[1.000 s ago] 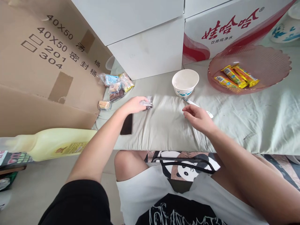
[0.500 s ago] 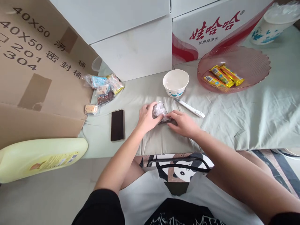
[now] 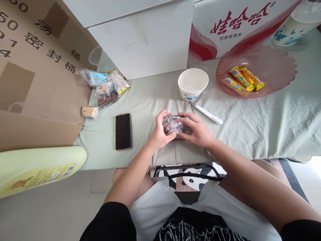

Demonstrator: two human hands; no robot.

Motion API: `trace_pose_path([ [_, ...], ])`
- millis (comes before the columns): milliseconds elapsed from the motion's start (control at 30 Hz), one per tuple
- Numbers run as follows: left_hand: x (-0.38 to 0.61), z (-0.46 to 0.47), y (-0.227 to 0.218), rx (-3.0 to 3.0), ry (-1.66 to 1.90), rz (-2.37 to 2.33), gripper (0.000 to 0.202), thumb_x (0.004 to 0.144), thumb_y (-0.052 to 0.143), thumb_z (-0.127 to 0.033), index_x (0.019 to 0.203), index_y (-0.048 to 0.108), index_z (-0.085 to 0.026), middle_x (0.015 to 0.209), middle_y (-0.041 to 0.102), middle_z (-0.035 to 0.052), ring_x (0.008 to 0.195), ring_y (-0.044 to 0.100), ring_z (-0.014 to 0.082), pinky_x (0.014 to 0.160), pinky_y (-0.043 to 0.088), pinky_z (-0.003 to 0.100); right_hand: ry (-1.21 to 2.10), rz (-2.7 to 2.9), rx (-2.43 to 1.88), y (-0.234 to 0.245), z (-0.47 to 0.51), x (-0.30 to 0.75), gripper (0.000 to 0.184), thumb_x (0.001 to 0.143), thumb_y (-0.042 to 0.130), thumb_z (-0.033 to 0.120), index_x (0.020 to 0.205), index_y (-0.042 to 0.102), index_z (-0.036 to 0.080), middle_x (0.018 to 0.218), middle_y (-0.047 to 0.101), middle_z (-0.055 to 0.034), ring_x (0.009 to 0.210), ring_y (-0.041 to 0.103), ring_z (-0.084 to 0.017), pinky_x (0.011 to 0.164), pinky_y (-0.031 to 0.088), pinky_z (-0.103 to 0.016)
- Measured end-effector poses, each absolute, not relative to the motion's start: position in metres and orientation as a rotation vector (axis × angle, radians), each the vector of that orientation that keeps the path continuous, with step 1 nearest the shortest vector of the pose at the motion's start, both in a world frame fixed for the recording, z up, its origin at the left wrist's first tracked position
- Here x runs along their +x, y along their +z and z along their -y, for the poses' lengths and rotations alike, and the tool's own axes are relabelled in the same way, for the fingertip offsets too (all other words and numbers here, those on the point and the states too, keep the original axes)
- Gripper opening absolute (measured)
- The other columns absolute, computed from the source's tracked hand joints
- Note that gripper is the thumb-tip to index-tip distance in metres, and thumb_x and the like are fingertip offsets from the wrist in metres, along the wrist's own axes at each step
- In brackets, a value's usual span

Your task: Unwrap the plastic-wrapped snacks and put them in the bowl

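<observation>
Between my hands, low on the cloth near the table's front, is a small dark block wrapped in crinkled clear plastic (image 3: 175, 126). My left hand (image 3: 162, 132) grips its left side, with the thumb along the near edge. From the right, my right hand (image 3: 197, 130) holds the other side, its fingers reaching over the far edge and top. Part of the block is hidden by my fingers. Just beyond it stands a white paper bowl (image 3: 193, 83) with a blue leaf print. A white utility knife (image 3: 207, 113) lies at the bowl's foot, right of my hands.
A dark phone (image 3: 123, 131) lies to the left. Several wrapped snacks (image 3: 106, 87) are heaped by the cardboard box (image 3: 40, 100). A pink glass bowl (image 3: 273, 70) holds yellow packets (image 3: 242, 78). White boxes (image 3: 150, 43) line the back; a pale yellow bottle (image 3: 42, 169) is lower left.
My right hand has moved from the block's near right corner to around its right side and top. The wrapped block now sits squarer between both hands. The view has shifted slightly.
</observation>
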State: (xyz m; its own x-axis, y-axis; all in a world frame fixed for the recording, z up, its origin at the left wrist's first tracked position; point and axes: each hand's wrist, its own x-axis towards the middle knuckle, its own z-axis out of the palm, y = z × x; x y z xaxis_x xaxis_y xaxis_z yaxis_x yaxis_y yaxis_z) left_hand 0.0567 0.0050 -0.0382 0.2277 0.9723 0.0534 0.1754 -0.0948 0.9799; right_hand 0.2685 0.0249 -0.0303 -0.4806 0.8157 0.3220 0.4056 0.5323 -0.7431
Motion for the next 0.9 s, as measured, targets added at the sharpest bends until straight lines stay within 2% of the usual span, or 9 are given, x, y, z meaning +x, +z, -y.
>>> trace_pose_path([
  [100, 0.055, -0.009, -0.035, 1.470, 0.890, -1.055, 0.098, 0.074, 0.079, -0.024, 0.156, 0.027, -0.036, 0.147, 0.053, 0.0130, 0.102, 0.072, 0.0215, 0.080, 0.063, 0.034, 0.662, 2.054, -1.004, -0.036, -0.024, 0.269, 0.027, 0.091, 0.062, 0.025, 0.116, 0.072, 0.025, 0.140, 0.060, -0.0125, 0.129, 0.057, -0.030, 0.107, 0.049, -0.049],
  [200, 0.054, -0.013, -0.028, 1.564, 0.811, -1.086, 0.071, 0.082, 0.071, -0.025, 0.148, 0.046, -0.030, 0.133, 0.065, 0.0097, 0.099, 0.072, 0.0208, 0.085, 0.062, 0.034, 0.574, 2.006, -1.091, -0.041, -0.022, 0.268, 0.028, 0.093, 0.056, 0.021, 0.110, 0.077, 0.027, 0.126, 0.067, -0.0118, 0.116, 0.062, -0.028, 0.097, 0.052, -0.047],
  [300, 0.055, -0.015, -0.023, 1.709, 0.872, -1.128, 0.040, 0.087, 0.064, -0.024, 0.126, 0.066, -0.026, 0.123, 0.071, 0.0079, 0.107, 0.070, 0.0229, 0.095, 0.058, 0.036, 0.660, 2.078, -1.090, -0.036, -0.022, 0.268, 0.033, 0.097, 0.050, 0.024, 0.118, 0.075, 0.026, 0.104, 0.071, -0.0097, 0.095, 0.065, -0.025, 0.087, 0.053, -0.044],
  [433, 0.052, -0.019, -0.025, 1.666, 0.999, -1.292, 0.024, 0.089, 0.064, -0.033, 0.108, 0.075, -0.024, 0.103, 0.073, 0.0068, 0.091, 0.069, 0.0206, 0.079, 0.057, 0.032, 0.540, 2.026, -1.290, -0.024, -0.028, 0.285, 0.035, 0.095, 0.053, 0.030, 0.125, 0.069, 0.024, 0.106, 0.072, -0.0107, 0.105, 0.064, -0.030, 0.096, 0.049, -0.048],
  [567, 0.048, -0.026, -0.034, 1.514, 1.198, -1.402, 0.033, 0.085, 0.072, -0.050, 0.103, 0.076, -0.022, 0.100, 0.072, 0.0078, 0.086, 0.067, 0.0203, 0.072, 0.055, 0.030, 0.265, 1.935, -1.704, -0.028, -0.036, 0.313, 0.039, 0.090, 0.059, 0.034, 0.126, 0.069, 0.022, 0.120, 0.067, -0.0161, 0.109, 0.059, -0.037, 0.096, 0.047, -0.054],
  [667, 0.047, -0.029, -0.038, 1.474, 1.238, -1.456, 0.041, 0.085, 0.070, -0.058, 0.100, 0.076, -0.020, 0.100, 0.072, 0.0087, 0.089, 0.067, 0.0208, 0.073, 0.054, 0.030, 0.309, 1.999, -1.759, -0.033, -0.038, 0.325, 0.029, 0.091, 0.056, 0.032, 0.113, 0.072, 0.021, 0.112, 0.069, -0.0162, 0.103, 0.060, -0.035, 0.092, 0.048, -0.053],
  [767, 0.049, -0.029, -0.039, 1.439, 1.255, -1.491, 0.045, 0.085, 0.069, -0.062, 0.104, 0.071, -0.021, 0.103, 0.070, 0.0081, 0.083, 0.065, 0.0178, 0.070, 0.053, 0.028, 0.573, 1.969, -1.619, -0.028, -0.029, 0.320, 0.027, 0.093, 0.052, 0.032, 0.108, 0.071, 0.020, 0.104, 0.071, -0.0134, 0.091, 0.064, -0.027, 0.084, 0.051, -0.044],
  [833, 0.052, -0.028, -0.038, 1.377, 1.274, -1.473, 0.054, 0.082, 0.073, -0.060, 0.120, 0.062, -0.024, 0.106, 0.069, 0.0068, 0.080, 0.066, 0.0160, 0.069, 0.053, 0.027, 0.833, 1.890, -1.468, -0.021, -0.020, 0.307, 0.028, 0.094, 0.052, 0.036, 0.110, 0.068, 0.020, 0.097, 0.070, -0.0100, 0.080, 0.064, -0.021, 0.075, 0.052, -0.037],
  [900, 0.055, -0.027, -0.036, 1.299, 1.292, -1.463, 0.071, 0.078, 0.079, -0.054, 0.136, 0.048, -0.028, 0.108, 0.069, 0.0057, 0.083, 0.068, 0.0166, 0.071, 0.055, 0.027, 1.071, 1.809, -1.327, -0.014, -0.010, 0.290, 0.030, 0.096, 0.051, 0.040, 0.113, 0.065, 0.019, 0.088, 0.069, -0.0064, 0.072, 0.062, -0.017, 0.068, 0.050, -0.032],
])
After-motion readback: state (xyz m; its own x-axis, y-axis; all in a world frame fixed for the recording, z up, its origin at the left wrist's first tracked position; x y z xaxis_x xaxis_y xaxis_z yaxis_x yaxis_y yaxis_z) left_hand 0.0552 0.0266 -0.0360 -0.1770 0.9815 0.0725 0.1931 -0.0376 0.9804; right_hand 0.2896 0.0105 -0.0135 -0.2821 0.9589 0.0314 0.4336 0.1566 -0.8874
